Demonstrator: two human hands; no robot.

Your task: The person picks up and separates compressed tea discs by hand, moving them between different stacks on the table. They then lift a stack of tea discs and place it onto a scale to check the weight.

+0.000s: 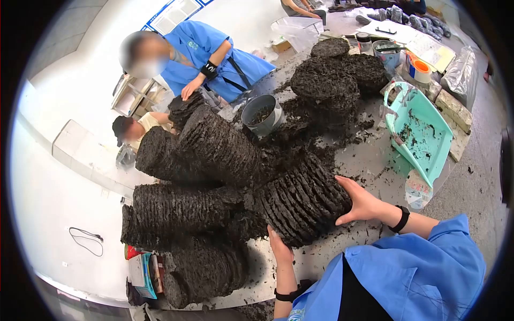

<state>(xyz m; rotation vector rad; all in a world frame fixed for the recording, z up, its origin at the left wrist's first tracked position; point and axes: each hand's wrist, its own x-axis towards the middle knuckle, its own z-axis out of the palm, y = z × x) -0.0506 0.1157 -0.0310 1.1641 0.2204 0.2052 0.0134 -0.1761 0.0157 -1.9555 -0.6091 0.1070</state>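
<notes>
A stack of dark, fibrous round cakes (302, 200) lies on its side between my two hands. My left hand (281, 249) presses the near lower side, its fingers partly hidden behind the stack. At the right end, my right hand (361, 202) grips with thumb and fingers spread along the edge. More such stacks lie close by: one ridged stack (182, 211) directly to the left, another stack (206, 273) below it, and a large stack (219, 144) above. Loose dark crumbs and shreds are scattered around them on the table (358, 155).
A grey bucket (262, 120) stands mid-table, with upright stacks (326, 85) behind it. To the right lie a mint-green dustpan-like tray (423, 139) and orange tape (420, 67). Boxes (143, 273) sit at the lower left. A co-worker's hand (193, 88) touches a far stack.
</notes>
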